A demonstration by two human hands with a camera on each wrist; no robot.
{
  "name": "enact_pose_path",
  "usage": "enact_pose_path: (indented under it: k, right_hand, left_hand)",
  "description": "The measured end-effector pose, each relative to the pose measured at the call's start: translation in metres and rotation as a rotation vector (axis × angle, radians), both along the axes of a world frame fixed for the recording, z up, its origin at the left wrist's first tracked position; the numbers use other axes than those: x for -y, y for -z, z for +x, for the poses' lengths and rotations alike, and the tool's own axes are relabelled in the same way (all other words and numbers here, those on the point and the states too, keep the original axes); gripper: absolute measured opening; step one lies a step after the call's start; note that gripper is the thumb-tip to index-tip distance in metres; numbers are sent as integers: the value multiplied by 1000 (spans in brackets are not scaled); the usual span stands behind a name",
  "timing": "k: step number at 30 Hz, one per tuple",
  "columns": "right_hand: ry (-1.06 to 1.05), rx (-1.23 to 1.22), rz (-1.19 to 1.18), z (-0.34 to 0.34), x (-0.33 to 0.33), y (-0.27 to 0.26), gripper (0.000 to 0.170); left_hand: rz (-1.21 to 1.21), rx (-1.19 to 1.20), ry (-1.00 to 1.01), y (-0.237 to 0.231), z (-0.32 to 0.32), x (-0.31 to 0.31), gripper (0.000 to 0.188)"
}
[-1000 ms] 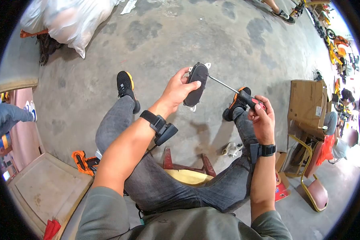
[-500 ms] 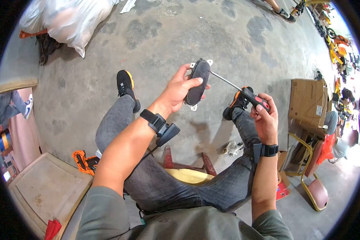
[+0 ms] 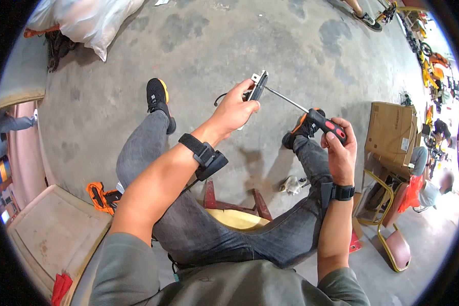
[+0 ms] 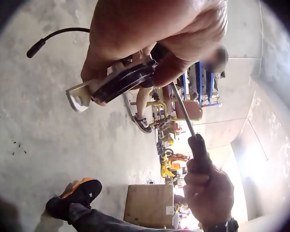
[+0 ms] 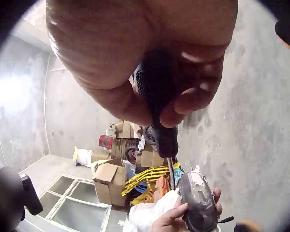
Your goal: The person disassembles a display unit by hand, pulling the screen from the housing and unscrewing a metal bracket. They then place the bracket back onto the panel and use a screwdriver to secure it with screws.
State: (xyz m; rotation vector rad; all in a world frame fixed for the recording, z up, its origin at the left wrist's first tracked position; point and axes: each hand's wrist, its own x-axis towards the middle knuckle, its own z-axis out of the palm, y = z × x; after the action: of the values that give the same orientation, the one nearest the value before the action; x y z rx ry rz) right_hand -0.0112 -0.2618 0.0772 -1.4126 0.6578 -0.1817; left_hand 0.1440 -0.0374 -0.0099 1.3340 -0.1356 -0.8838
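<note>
My left hand (image 3: 234, 111) grips an oval black device (image 3: 260, 85) with pale metal mounting tabs, thumb on the near side and fingers behind. In the head view it is turned nearly edge-on. A short black cable with a plug (image 4: 36, 49) hangs from it. In the right wrist view its face (image 5: 198, 195) looks dark and glossy. My right hand (image 3: 340, 158) holds the black and red handle of a screwdriver (image 3: 325, 125), fingers and thumb round it. The shaft points up-left, its tip right at the device's edge.
Between my legs is a yellow seat with red legs (image 3: 260, 205). A cardboard box (image 3: 392, 133) and a yellow-framed chair (image 3: 396, 245) stand to the right. At left are a worn panel (image 3: 56, 239) and an orange-black item (image 3: 103, 198). White sacks (image 3: 94, 25) lie at the far left.
My left hand has turned the device from showing its broad dark face to nearly edge-on, and its cable has come into view. The screwdriver stays pointed at it; my right hand has barely shifted.
</note>
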Motion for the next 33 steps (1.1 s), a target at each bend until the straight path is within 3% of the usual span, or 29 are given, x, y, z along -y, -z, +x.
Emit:
enact_pose_path:
  k: [33]
  right_hand:
    - [-30,-47,-2,2,1,3,33]
  left_hand:
    - [57,170,47,7,-6,3,50]
